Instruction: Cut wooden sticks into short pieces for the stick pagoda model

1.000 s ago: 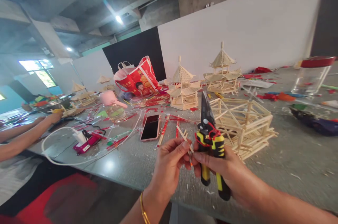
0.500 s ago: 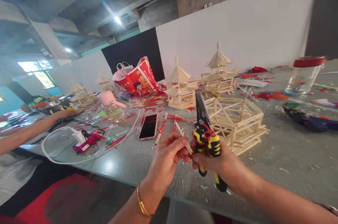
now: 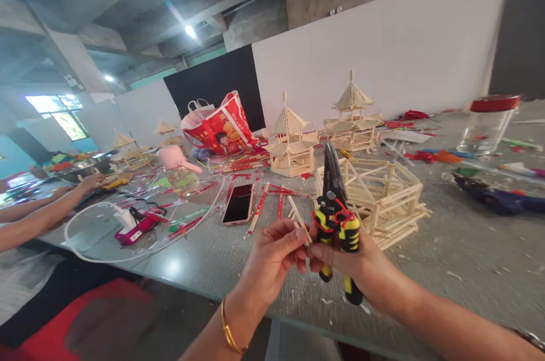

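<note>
Thin wooden sticks [image 3: 300,219] are pinched between the thumb and fingers of my left hand [image 3: 272,250]. My right hand [image 3: 355,261] is wrapped round yellow-and-black pliers [image 3: 334,208], their dark jaws pointing up; its thumb and fingertips come close to the lower ends of the sticks. Behind the pliers stands a six-sided stick frame [image 3: 383,196], with railings and a slatted base. Farther back are two small stick pavilions, a nearer pavilion [image 3: 292,145] and a farther pavilion [image 3: 352,114], both with pointed roofs.
A phone [image 3: 238,204], a purple power strip [image 3: 138,227] with a white cable, and a pink-lidded bottle [image 3: 176,171] lie to the left. A red bag [image 3: 225,128] stands behind. At right are a red-lidded jar [image 3: 487,128] and a dark blue tool [image 3: 498,196]. A co-worker's arm [image 3: 55,208] reaches in from the left.
The sticks in my left hand have shifted and now spread slightly apart. The pliers have tilted a little more upright. The co-worker's hand at left has drawn back to the left.
</note>
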Demonstrator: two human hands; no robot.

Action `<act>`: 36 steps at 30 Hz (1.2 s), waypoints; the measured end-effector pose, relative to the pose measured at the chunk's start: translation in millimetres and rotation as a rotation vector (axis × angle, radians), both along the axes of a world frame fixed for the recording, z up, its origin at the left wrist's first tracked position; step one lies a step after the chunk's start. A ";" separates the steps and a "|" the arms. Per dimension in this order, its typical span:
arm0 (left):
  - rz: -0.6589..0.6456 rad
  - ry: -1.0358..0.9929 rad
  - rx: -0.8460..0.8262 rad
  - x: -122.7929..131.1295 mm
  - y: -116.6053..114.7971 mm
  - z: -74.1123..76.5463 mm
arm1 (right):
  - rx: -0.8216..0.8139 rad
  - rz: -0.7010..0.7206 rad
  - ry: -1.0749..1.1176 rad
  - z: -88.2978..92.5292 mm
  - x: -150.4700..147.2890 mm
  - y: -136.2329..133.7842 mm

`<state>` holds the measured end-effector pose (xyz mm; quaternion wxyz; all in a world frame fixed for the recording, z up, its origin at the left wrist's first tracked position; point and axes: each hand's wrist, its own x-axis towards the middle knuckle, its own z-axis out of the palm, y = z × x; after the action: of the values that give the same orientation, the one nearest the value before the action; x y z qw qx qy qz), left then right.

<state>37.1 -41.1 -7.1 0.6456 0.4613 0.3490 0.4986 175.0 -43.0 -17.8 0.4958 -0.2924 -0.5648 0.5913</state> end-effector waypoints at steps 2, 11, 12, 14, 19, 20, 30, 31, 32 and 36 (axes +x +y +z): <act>0.042 0.022 -0.001 0.1 0.5 0.8 | -0.017 -0.007 -0.019 -3.1 -0.5 2.3; 0.083 0.061 0.021 -2.0 3.1 10.8 | 0.128 -0.159 -0.093 -8.6 -0.5 4.1; 0.083 0.058 0.014 -1.0 2.6 10.2 | 0.157 -0.181 -0.110 -9.0 -0.3 3.2; 0.078 0.056 0.005 1.4 1.4 8.5 | 0.201 -0.206 -0.143 -9.7 0.2 1.5; 0.060 0.057 0.025 6.3 0.1 5.1 | 0.207 -0.185 -0.134 -9.8 0.4 0.5; 0.060 0.060 0.035 6.5 0.4 4.8 | 0.198 -0.173 -0.124 -10.1 0.3 0.8; 0.052 0.191 0.100 -3.9 6.8 11.3 | 0.153 -0.052 -0.040 -5.9 -0.3 3.6; 0.051 0.194 0.094 -3.8 7.6 11.8 | 0.159 -0.073 -0.047 -6.4 -0.6 3.6; 0.047 0.195 0.084 -3.3 8.5 12.0 | 0.166 -0.096 -0.056 -7.6 -0.7 3.7; 0.026 0.189 0.051 1.0 11.1 11.7 | 0.151 -0.161 -0.082 -12.7 -0.3 4.2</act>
<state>38.1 -30.1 4.6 0.5914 0.5180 0.4016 0.4697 174.7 -38.8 -30.4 0.5388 -0.3227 -0.6021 0.4930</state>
